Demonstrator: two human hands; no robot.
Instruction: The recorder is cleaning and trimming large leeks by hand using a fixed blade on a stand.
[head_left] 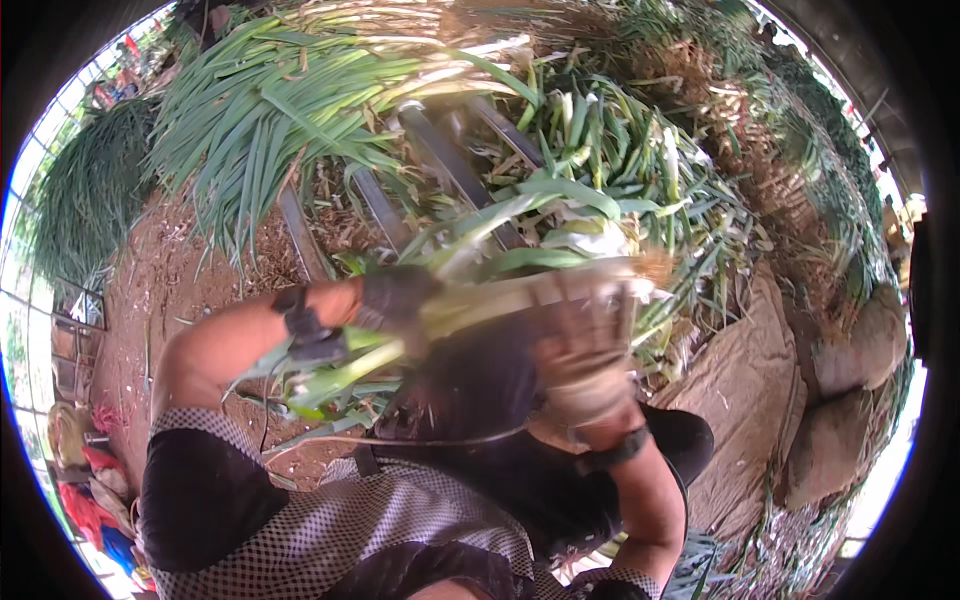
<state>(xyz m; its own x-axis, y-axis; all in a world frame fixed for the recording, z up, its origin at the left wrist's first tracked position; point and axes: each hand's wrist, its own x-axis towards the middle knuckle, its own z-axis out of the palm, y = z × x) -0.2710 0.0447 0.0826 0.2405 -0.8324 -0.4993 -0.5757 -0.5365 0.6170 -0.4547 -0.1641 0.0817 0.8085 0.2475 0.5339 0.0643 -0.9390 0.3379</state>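
Observation:
Across my lap, green onions (480, 305) lie sideways, their white stalks blurred and their rooty ends to the right. My left hand (395, 298), in a dark glove, is closed around them near the green leaves. Over the white part by the roots is my right hand (585, 350), in a dirty pale glove; motion smears its fingers, so their grip is unclear. Just beyond the hands lies a heap of loose leaves and peelings (610, 150). A large pile of green onions (290, 100) spreads at the far left, leaves toward me.
Several metal bars (440, 155) slope between the pile and my lap. To the right, a brown cloth sheet (740, 390) covers some ground, with stuffed sacks (835, 440) beside it. More onions (95, 190) stand at the left, above bare soil (150, 270).

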